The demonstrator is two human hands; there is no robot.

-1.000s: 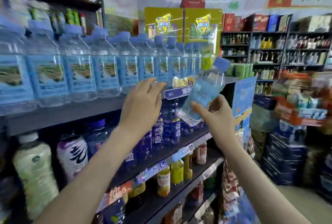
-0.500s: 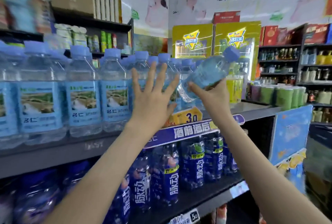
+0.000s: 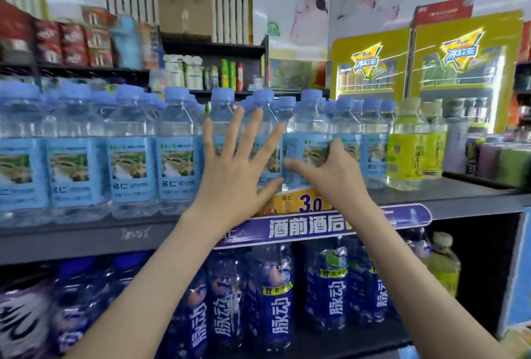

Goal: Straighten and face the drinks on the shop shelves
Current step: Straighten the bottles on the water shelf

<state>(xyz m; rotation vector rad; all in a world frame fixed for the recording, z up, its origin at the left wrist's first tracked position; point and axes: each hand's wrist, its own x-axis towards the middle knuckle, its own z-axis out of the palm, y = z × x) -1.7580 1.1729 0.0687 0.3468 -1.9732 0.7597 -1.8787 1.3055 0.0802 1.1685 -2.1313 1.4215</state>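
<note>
Left hand (image 3: 232, 169) lies spread, fingers flat against the row of clear plastic water bottles (image 3: 129, 157) at frame centre. Right hand (image 3: 336, 174) grips one blue-capped clear bottle (image 3: 309, 131), upright on the dark grey shelf (image 3: 86, 235). Yellow-labelled bottles (image 3: 405, 145) stand just right; dark blue bottles (image 3: 275, 295) fill the tier below.

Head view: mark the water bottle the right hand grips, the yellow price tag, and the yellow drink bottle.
water bottle (image 3: 309, 124), head view, clear shoulder.
yellow price tag (image 3: 296, 201), head view, printed face.
yellow drink bottle (image 3: 405, 151), head view, label.

Two hands (image 3: 230, 177) (image 3: 336, 177), two yellow drink fridges (image 3: 370, 71) (image 3: 465, 65)
</note>
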